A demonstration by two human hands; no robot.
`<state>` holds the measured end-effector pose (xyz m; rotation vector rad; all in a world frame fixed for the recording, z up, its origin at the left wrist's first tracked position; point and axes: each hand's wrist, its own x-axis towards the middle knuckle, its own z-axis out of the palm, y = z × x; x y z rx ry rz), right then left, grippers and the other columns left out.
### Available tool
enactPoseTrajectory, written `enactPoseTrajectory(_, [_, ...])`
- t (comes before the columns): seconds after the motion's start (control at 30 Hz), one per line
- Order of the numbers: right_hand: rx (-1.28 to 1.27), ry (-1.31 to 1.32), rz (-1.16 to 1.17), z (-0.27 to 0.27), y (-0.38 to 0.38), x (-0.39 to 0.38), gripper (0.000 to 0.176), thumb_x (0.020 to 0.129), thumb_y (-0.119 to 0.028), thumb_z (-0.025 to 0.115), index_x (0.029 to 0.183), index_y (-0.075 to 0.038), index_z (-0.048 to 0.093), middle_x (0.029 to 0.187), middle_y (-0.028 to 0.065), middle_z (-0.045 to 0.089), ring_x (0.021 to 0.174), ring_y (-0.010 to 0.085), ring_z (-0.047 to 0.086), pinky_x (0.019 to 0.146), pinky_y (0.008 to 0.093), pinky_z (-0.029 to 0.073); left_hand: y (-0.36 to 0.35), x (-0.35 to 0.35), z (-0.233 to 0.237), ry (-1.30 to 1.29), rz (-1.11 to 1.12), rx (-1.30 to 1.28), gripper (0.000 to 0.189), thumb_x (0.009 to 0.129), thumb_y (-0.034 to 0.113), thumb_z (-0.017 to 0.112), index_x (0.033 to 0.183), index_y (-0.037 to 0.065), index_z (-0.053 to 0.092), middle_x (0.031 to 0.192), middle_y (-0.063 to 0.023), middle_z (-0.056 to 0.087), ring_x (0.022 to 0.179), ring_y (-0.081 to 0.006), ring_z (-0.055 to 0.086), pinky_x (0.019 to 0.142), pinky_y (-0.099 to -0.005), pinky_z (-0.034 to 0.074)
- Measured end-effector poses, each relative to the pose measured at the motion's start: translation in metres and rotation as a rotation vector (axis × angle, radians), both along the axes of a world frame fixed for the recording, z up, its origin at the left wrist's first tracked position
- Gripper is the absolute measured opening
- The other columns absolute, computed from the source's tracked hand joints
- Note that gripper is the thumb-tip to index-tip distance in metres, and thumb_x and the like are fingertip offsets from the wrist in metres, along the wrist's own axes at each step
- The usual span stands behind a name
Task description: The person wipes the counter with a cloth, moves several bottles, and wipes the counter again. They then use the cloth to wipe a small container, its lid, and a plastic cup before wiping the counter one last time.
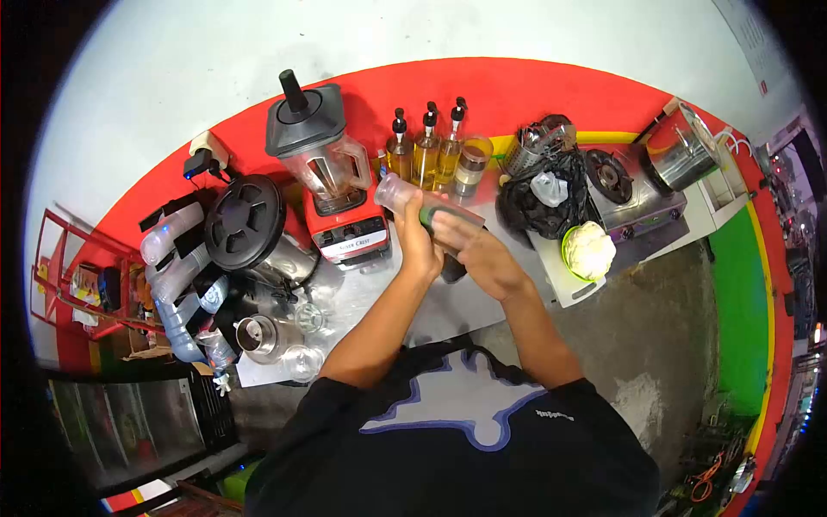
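Both my hands are together over the metal counter [413, 314], around a long clear plastic cylinder [398, 193] that looks like stacked cups. My left hand [419, 246] wraps its fingers around the middle, and the cylinder's wide end sticks out up and to the left, close to the blender. At the other end is my right hand [487, 263], its fingers along the cylinder and partly showing through the plastic. Below the hands, a dark object [452, 269] is mostly hidden. The red-based blender [345, 234] stands just left of the cylinder.
Pump bottles [426, 155] and a jar [471, 168] line the wall. Rightward are a black plastic bag [556, 202], a green bowl of white lumps [589, 252] and a stove [642, 202] with a pot [685, 153]. A lidded metal container [289, 258], metal cup [258, 339] and glasses [303, 363] stand left.
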<state>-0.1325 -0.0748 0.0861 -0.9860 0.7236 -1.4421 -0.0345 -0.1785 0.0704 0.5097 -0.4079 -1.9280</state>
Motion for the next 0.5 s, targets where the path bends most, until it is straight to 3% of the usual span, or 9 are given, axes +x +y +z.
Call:
enactPoseTrajectory(0.07, [-0.061, -0.452, 0.064, -0.009, -0.004, -0.004, 0.063, 0.103, -0.021, 0.061, 0.156, 0.008, 0.041, 0.157, 0.0191, 0.051, 0.145, 0.0296, 0.05, 0.124, 0.0413, 0.036, -0.008, 0.003, -0.012, -0.018, -0.039, -0.08, 0.025, 0.105, 0.028, 0.062, 0.12, 0.01, 0.054, 0.107, -0.0119, 0.069, 0.099, -0.0239, 0.069, 0.089, -0.0403, 0.058])
enactPoseTrajectory(0.17, [0.183, -0.61, -0.117, -0.022, -0.006, -0.004, 0.057, 0.103, -0.02, 0.061, 0.151, 0.008, 0.048, 0.149, 0.0179, 0.059, 0.138, 0.0277, 0.056, 0.122, 0.0413, 0.038, -0.009, 0.005, -0.018, -0.071, -0.07, -0.095, 0.031, 0.104, 0.035, 0.062, 0.118, 0.008, 0.057, 0.107, -0.012, 0.069, 0.099, -0.0249, 0.069, 0.092, -0.0405, 0.056])
enactPoseTrajectory(0.2, [0.323, -0.54, -0.231, -0.023, -0.01, -0.002, 0.05, 0.104, -0.016, 0.061, 0.147, 0.007, 0.053, 0.137, 0.0153, 0.067, 0.126, 0.0248, 0.064, 0.115, 0.0401, 0.045, -0.007, 0.004, -0.021, -0.116, -0.072, -0.075, 0.038, 0.104, 0.042, 0.061, 0.116, 0.006, 0.06, 0.108, -0.0123, 0.069, 0.1, -0.026, 0.068, 0.095, -0.041, 0.054])
enactPoseTrajectory(0.23, [0.332, -0.536, -0.224, -0.027, -0.009, -0.004, 0.05, 0.104, -0.016, 0.061, 0.147, 0.007, 0.053, 0.137, 0.0153, 0.067, 0.126, 0.0248, 0.064, 0.115, 0.0401, 0.045, -0.006, 0.003, -0.029, -0.115, -0.062, -0.067, 0.038, 0.104, 0.042, 0.061, 0.116, 0.006, 0.06, 0.108, -0.0123, 0.069, 0.1, -0.026, 0.068, 0.095, -0.041, 0.054])
enactPoseTrajectory(0.3, [0.444, -0.318, -0.31, -0.036, -0.007, -0.01, 0.045, 0.103, -0.012, 0.062, 0.143, 0.007, 0.056, 0.128, 0.0143, 0.071, 0.115, 0.0233, 0.07, 0.105, 0.0369, 0.052, -0.006, 0.002, -0.054, -0.093, -0.241, -0.013, 0.044, 0.103, 0.048, 0.061, 0.118, 0.006, 0.061, 0.107, -0.0115, 0.069, 0.102, -0.0263, 0.067, 0.098, -0.0419, 0.052])
enactPoseTrajectory(0.33, [0.482, -0.271, -0.346, -0.024, -0.003, -0.006, 0.037, 0.102, -0.012, 0.066, 0.134, 0.007, 0.064, 0.118, 0.0121, 0.074, 0.102, 0.0203, 0.073, 0.094, 0.0338, 0.057, -0.005, 0.003, -0.065, -0.093, -0.319, 0.043, 0.054, 0.102, 0.055, 0.062, 0.126, 0.006, 0.057, 0.111, -0.0094, 0.067, 0.103, -0.0266, 0.065, 0.101, -0.0433, 0.049])
enactPoseTrajectory(0.43, [0.573, -0.051, -0.504, -0.035, 0.002, -0.011, 0.03, 0.101, -0.016, 0.071, 0.121, 0.007, 0.071, 0.108, 0.0096, 0.076, 0.093, 0.018, 0.073, 0.085, 0.0323, 0.058, -0.006, 0.002, -0.085, -0.232, -0.389, 0.224, 0.066, 0.1, 0.061, 0.063, 0.136, 0.007, 0.053, 0.121, -0.0097, 0.063, 0.109, -0.0273, 0.063, 0.104, -0.0452, 0.046])
enactPoseTrajectory(0.47, [0.588, -0.038, -0.557, -0.038, 0.006, -0.013, 0.023, 0.099, -0.017, 0.076, 0.108, 0.004, 0.075, 0.097, 0.006, 0.075, 0.084, 0.0147, 0.071, 0.079, 0.0301, 0.058, -0.005, 0.005, -0.09, -0.28, -0.412, 0.266, 0.075, 0.097, 0.059, 0.07, 0.147, 0.008, 0.047, 0.13, -0.0103, 0.054, 0.106, -0.0241, 0.058, 0.094, -0.0411, 0.052])
enactPoseTrajectory(0.5, [0.596, -0.034, -0.558, -0.044, 0.009, -0.017, 0.023, 0.099, -0.017, 0.076, 0.108, 0.004, 0.075, 0.097, 0.006, 0.075, 0.084, 0.0147, 0.071, 0.079, 0.0301, 0.058, -0.005, 0.008, -0.094, -0.277, -0.413, 0.274, 0.075, 0.097, 0.059, 0.07, 0.147, 0.008, 0.047, 0.13, -0.0103, 0.054, 0.106, -0.0241, 0.058, 0.094, -0.0411, 0.052])
